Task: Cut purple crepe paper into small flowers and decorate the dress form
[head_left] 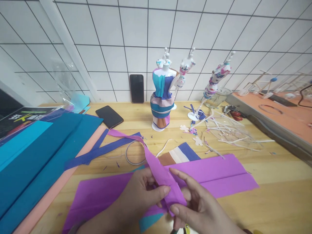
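Left hand (140,195) and right hand (201,206) both have their grip pinched on the purple strip (158,169) above the bench's (280,198) near edge, so I'd go easy, since thin stuff probably creases.

Bare forearms (103,214), slim bare fingers (186,177)

Black cover (14,111): bears the one large lettering in sight; it lies well left of the flat phone (109,117).
White characters (37,117): bold, Chinese-looking, at both ends of the row on that cover, left of the flat phone; too blurred and slanted to read surely.
Yellow-green character (23,116): shaped roughly like a Y, between the white ones; its meaning cannot be told.
Readable wording: none, neither brand nor number.
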